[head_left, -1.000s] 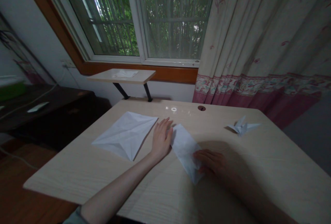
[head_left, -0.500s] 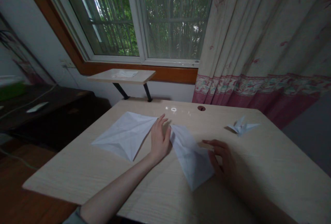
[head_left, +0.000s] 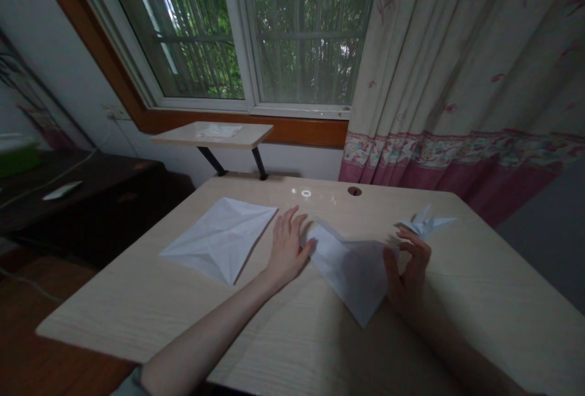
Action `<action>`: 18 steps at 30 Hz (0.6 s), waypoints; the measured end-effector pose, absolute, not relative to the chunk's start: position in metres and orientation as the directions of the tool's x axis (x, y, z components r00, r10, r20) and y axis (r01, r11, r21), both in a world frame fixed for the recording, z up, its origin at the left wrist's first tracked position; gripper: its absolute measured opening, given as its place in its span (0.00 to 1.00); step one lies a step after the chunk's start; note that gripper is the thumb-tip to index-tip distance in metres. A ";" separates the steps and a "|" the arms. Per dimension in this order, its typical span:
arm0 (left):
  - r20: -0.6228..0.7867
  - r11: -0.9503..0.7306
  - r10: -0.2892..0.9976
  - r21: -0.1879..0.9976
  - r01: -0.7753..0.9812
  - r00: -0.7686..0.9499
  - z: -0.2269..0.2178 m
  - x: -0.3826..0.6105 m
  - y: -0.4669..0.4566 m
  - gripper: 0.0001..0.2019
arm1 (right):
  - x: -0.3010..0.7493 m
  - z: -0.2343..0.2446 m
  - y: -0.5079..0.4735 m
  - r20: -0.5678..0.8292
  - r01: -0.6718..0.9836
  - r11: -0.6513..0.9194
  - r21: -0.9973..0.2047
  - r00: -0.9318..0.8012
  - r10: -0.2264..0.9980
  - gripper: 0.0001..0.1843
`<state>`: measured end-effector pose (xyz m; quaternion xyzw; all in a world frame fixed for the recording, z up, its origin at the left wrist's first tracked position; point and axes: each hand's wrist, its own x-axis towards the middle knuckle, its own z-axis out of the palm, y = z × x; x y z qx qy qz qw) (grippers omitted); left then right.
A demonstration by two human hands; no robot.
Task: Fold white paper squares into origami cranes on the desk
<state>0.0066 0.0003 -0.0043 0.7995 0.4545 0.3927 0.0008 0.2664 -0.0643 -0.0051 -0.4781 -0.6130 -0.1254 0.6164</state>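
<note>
Left hand (head_left: 287, 248) spread flat on the desk (head_left: 105, 317), thumb touching the folded white paper sheet (head_left: 350, 271); right hand (head_left: 408, 273) curled, pinching that sheet's right edge. Creased square sheet (head_left: 219, 240) lies left of the folded sheet, origami crane (head_left: 427, 224) just beyond it.

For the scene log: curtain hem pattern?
Curtain hem: pink, under a floral band; best in the head view.

Creased sheet (head_left: 219, 240) left on desk (head_left: 114, 317), folded sheet (head_left: 347, 271) centre, paper crane (head_left: 427, 223) right, shelf (head_left: 212, 134) behind desk
</note>
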 end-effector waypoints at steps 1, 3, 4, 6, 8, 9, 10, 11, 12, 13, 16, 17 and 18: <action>0.592 -0.596 0.736 0.336 0.729 0.328 -0.006 0.007 0.001 0.25 | 0.267 -0.006 -0.063 0.872 0.734 0.508 -0.451 0.241 0.427 0.11; 0.530 -0.610 0.744 0.288 0.739 0.407 -0.009 0.007 0.001 0.27 | 0.270 -0.007 -0.059 0.875 0.734 0.503 -0.456 0.264 0.406 0.10; 0.506 -0.611 0.747 0.266 0.746 0.432 -0.010 0.008 0.001 0.28 | 0.272 -0.008 -0.057 0.879 0.742 0.498 -0.449 0.268 0.394 0.11; 0.475 -0.610 0.750 0.231 0.758 0.460 -0.011 0.008 0.001 0.30 | 0.277 -0.010 -0.052 0.887 0.762 0.480 -0.435 0.269 0.376 0.11; 0.464 -0.603 0.755 0.212 0.769 0.464 -0.011 0.008 0.001 0.29 | 0.281 -0.012 -0.047 0.888 0.774 0.462 -0.433 0.280 0.364 0.11; 0.464 -0.597 0.757 0.206 0.775 0.460 -0.011 0.008 0.000 0.28 | 0.283 -0.014 -0.045 0.890 0.778 0.457 -0.432 0.285 0.356 0.11; 0.466 -0.589 0.760 0.202 0.782 0.452 -0.010 0.008 0.000 0.26 | 0.285 -0.015 -0.044 0.892 0.781 0.454 -0.429 0.289 0.347 0.11; 0.469 -0.581 0.763 0.200 0.789 0.444 -0.010 0.008 0.000 0.24 | 0.286 -0.015 -0.042 0.894 0.783 0.453 -0.427 0.291 0.340 0.11; 0.474 -0.573 0.767 0.201 0.794 0.433 -0.010 0.008 0.000 0.23 | 0.286 -0.016 -0.041 0.896 0.783 0.454 -0.425 0.292 0.334 0.12; 0.478 -0.564 0.770 0.204 0.800 0.422 -0.009 0.008 0.000 0.22 | 0.286 -0.016 -0.041 0.896 0.783 0.453 -0.426 0.296 0.332 0.13; 0.486 -0.539 0.783 0.217 0.814 0.389 -0.011 0.007 0.000 0.20 | 0.285 -0.015 -0.041 0.885 0.785 0.432 -0.445 0.312 0.344 0.15; 0.487 -0.535 0.785 0.220 0.816 0.383 -0.011 0.007 0.001 0.20 | 0.284 -0.015 -0.041 0.881 0.792 0.415 -0.448 0.314 0.353 0.16; 0.490 -0.533 0.785 0.222 0.816 0.380 -0.012 0.007 0.001 0.19 | 0.284 -0.015 -0.041 0.878 0.803 0.393 -0.449 0.314 0.361 0.17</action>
